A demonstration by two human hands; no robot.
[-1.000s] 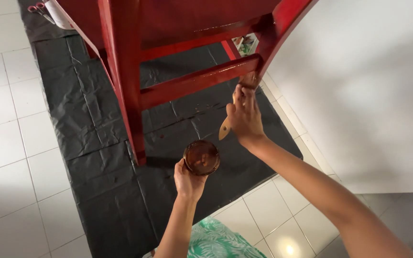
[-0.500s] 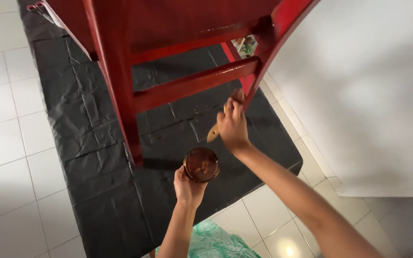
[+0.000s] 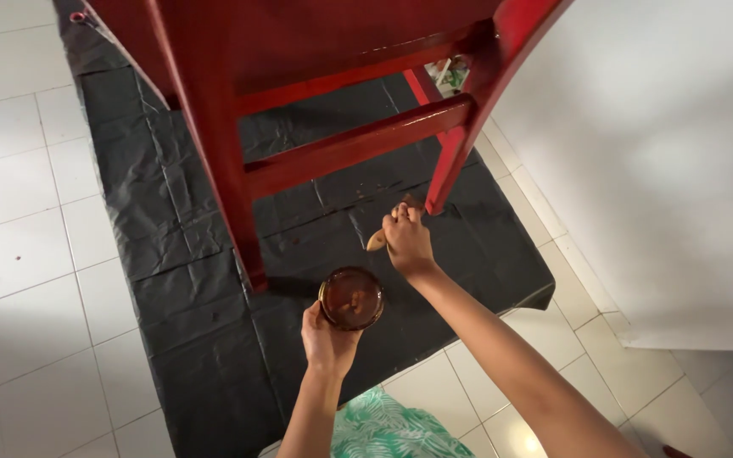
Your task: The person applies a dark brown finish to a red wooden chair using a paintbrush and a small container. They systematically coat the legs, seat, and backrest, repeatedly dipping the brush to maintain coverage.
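White tiled floor (image 3: 27, 280) at 9 o'clock, w/ black plastic sheet (image 3: 188, 339) spread over the middle. Red wooden chair (image 3: 214, 161) stands on it, front leg at approx 10 o'clock from the hands. Left hand (image 3: 326, 339) at 6 o'clock, fingers wrapped round a small round tin (image 3: 351, 298) of dark brown stain, held open side up. Right hand (image 3: 406, 240) just beside it at 1 o'clock, closed on a wooden-handled brush (image 3: 379, 238), tip near the back leg's foot. White wall (image 3: 663, 153) at 3 o'clock.
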